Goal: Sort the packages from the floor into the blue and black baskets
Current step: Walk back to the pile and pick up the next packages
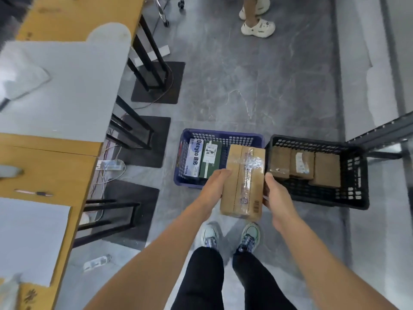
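Cardboard box (pixel 243 182), long and brown, with clear tape across its top and a barcode near its lower end, sits at centre frame held between both hands. Left hand (pixel 214 186) grips the box's left long edge, fingers curled onto it. Right hand (pixel 277 198) grips the right long edge with the thumb lying up along the side; its other fingers are hidden behind the box. In the frame the box covers the right end of the blue basket (pixel 178 175) and reaches the gap beside the black basket (pixel 362 175). It is off the floor and in neither basket.

The baskets stand side by side on the grey floor, blue to the left and black to the right, and they look close to touching. In the blue basket are a white Deeyeo box (pixel 194 159) and a green box (pixel 210 159), side by side. In the black basket are three brown packages (pixel 301 164) in a row along the far wall.

The wearer's sneakers (pixel 210 236) show at lower centre, just below the box. A wooden desk (pixel 55 173) runs down the left edge, with a pen (pixel 33 193) on it and a power strip (pixel 110 165) at its edge. Another person's cream clogs (pixel 257 27) are at top centre, well apart from the baskets.
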Demonstrator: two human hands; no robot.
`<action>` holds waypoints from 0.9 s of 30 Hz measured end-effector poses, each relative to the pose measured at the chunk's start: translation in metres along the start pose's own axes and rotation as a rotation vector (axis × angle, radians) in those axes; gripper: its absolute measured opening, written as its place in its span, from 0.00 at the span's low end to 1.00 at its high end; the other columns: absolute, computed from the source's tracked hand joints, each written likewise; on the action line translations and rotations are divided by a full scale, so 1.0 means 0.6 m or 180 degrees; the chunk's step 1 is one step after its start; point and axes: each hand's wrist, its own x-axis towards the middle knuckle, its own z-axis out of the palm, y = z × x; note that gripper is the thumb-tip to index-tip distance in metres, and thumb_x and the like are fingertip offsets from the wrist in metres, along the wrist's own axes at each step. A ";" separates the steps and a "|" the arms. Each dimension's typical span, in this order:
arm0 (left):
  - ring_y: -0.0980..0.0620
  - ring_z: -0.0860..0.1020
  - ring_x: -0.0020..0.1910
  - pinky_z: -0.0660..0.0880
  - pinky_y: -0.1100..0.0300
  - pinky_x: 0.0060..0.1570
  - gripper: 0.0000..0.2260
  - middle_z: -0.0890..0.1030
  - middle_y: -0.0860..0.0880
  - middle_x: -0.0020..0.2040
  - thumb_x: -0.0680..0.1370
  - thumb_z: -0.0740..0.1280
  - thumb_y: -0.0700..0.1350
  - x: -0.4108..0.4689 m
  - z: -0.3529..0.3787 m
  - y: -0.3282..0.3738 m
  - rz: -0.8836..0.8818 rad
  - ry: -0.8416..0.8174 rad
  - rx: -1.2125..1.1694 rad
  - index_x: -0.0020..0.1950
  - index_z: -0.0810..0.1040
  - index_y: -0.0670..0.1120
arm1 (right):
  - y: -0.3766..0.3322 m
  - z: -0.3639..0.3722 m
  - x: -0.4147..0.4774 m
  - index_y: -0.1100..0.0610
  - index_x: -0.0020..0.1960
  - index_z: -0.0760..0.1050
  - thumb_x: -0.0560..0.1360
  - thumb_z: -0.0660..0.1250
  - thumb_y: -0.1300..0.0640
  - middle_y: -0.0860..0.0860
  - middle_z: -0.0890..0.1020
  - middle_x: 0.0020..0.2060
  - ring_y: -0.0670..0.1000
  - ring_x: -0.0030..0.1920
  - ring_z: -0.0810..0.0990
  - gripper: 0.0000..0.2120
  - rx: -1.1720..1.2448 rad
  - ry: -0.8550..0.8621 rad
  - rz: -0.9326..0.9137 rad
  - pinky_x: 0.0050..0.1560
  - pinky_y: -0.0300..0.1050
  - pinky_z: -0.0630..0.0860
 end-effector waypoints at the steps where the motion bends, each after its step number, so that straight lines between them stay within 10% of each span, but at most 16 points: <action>1: 0.52 0.79 0.63 0.72 0.43 0.68 0.27 0.80 0.52 0.64 0.75 0.60 0.71 0.024 -0.001 0.002 -0.0023 0.0022 0.0018 0.66 0.76 0.57 | -0.005 0.004 0.026 0.45 0.62 0.81 0.85 0.56 0.37 0.49 0.82 0.65 0.53 0.68 0.77 0.19 -0.0005 0.0007 0.0016 0.75 0.61 0.68; 27: 0.47 0.74 0.72 0.67 0.40 0.73 0.45 0.74 0.52 0.75 0.63 0.60 0.80 0.684 -0.075 -0.144 -0.1161 -0.0283 0.0253 0.76 0.73 0.59 | 0.128 0.145 0.688 0.47 0.52 0.83 0.85 0.59 0.46 0.45 0.85 0.51 0.45 0.53 0.81 0.15 -0.0033 0.0262 0.0826 0.65 0.48 0.75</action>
